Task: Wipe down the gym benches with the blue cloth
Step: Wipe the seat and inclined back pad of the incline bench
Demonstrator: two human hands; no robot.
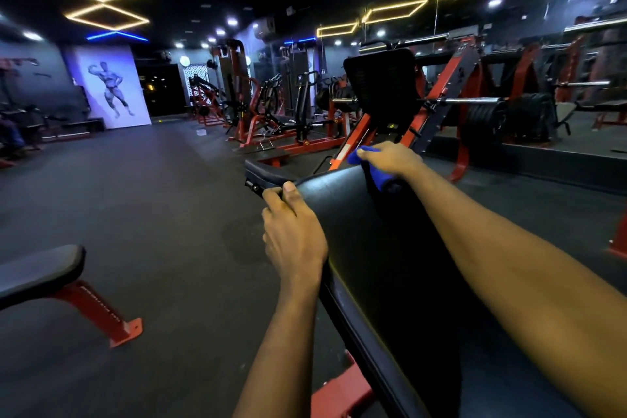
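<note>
Dim gym, black floor; we're over a black bench pad [356,248] whose long axis runs from us up toward the far end. Right hand [390,158] is fisted on the blue cloth [373,170] at that far end. Left hand [291,231] curls round the pad's left edge, bracing. Wipe should likely pull back toward us

Both arms extended forward; left hand [293,231] fingers curled gripping, right hand [390,158] fisted.
</note>
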